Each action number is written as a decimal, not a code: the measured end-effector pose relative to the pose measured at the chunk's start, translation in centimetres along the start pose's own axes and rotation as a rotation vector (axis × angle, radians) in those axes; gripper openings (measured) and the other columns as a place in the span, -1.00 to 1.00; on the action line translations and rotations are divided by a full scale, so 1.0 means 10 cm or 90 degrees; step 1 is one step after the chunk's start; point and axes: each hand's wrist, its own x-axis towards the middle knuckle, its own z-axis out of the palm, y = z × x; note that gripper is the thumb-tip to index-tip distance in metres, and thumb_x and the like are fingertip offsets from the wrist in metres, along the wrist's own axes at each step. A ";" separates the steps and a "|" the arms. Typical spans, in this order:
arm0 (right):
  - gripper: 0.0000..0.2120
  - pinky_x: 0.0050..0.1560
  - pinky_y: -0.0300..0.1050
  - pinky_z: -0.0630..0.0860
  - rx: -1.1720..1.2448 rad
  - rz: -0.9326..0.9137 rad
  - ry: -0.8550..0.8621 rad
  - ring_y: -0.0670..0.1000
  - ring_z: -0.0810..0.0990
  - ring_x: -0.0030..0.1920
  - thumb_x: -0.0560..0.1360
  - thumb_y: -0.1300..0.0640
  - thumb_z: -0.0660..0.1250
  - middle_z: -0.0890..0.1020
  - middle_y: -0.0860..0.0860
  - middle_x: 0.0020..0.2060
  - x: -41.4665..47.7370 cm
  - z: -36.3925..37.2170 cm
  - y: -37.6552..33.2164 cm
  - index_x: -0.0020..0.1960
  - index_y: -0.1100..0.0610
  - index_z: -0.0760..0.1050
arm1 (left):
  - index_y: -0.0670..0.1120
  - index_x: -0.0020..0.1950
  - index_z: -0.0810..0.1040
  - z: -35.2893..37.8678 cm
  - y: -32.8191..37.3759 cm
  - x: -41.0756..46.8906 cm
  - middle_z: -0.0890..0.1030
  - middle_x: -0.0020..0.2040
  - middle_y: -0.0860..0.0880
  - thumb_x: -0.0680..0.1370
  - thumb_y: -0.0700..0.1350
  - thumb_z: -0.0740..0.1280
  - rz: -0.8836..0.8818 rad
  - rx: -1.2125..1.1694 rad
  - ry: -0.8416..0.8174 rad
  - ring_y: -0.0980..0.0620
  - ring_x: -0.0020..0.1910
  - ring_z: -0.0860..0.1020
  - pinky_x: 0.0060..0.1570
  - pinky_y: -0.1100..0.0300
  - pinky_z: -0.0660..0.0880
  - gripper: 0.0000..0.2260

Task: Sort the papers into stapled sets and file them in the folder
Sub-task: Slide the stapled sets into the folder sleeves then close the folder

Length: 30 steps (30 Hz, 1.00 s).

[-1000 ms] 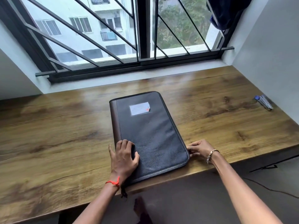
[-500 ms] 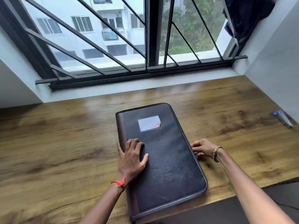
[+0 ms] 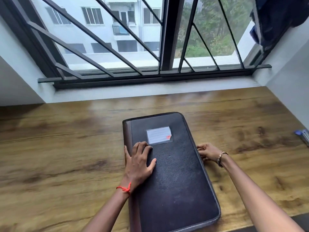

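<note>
Wood-grain bench (image 3: 66, 148) runs under a barred window (image 3: 165, 39). Flat on it, right in front of me, lies the black, leather-look zip folder (image 3: 177, 181) with a small white label (image 3: 158, 135) on its cover. My left grip (image 3: 138, 163) rests flat on the cover near the spine, fingers spread and straight, holding nothing and only pressing down. My right grip (image 3: 208, 152) is at the folder's right edge, fingers curled in and pinching at the zip track (the pull itself is too small to make out).

I judge the task barely begun. The folder looks closed, and no papers, loose or stapled, and no stapler show anywhere. Opening, sorting, stapling and filing are all left.

Whether papers sit inside the folder I cannot tell, and how far the zip is undone is hard to read. At the far right, cut off by the frame, lie blue-and-clear sticks, likely pens (image 3: 303, 133). A dark blue cloth (image 3: 275, 17) hangs top right, partly out of view.
</note>
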 end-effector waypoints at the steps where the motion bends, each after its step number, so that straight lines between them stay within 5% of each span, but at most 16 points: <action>1: -0.82 -0.60 -0.38 0.41 -0.003 -0.003 -0.006 -0.21 0.51 -0.58 0.51 0.45 0.19 0.61 -0.08 -0.53 0.03 -0.01 -0.03 0.03 0.29 0.48 | 0.03 0.06 0.48 0.02 0.00 0.03 0.45 0.11 0.05 0.37 0.18 0.17 -0.003 -0.004 0.001 0.06 0.19 0.34 0.15 -0.43 0.24 -0.64; 15: -0.78 -0.62 -0.30 0.46 -0.046 -0.049 -0.019 -0.14 0.51 -0.61 0.49 0.48 0.20 0.61 -0.02 -0.54 0.51 -0.16 -0.37 0.10 0.38 0.51 | 0.06 0.08 0.43 0.11 0.01 0.33 0.37 0.15 0.08 0.39 0.17 0.17 -0.022 -0.009 -0.013 0.09 0.23 0.33 0.15 -0.43 0.24 -0.66; 21: -0.81 -0.66 -0.28 0.45 -0.069 -0.069 -0.012 -0.10 0.50 -0.65 0.50 0.46 0.22 0.59 -0.01 -0.58 0.69 -0.20 -0.53 -0.08 0.26 0.56 | 0.05 0.09 0.44 0.13 -0.03 0.43 0.49 0.16 0.04 0.39 0.17 0.17 -0.028 -0.012 -0.027 0.10 0.24 0.32 0.16 -0.44 0.20 -0.65; 30: -0.79 -0.66 -0.27 0.45 -0.076 -0.072 0.000 -0.09 0.49 -0.65 0.49 0.46 0.22 0.59 -0.01 -0.57 1.02 -0.29 -0.70 -0.01 0.24 0.55 | 0.03 0.15 0.45 0.14 -0.14 0.56 0.47 0.20 0.03 0.39 0.18 0.17 -0.032 -0.038 -0.044 0.12 0.27 0.29 0.25 -0.40 0.12 -0.59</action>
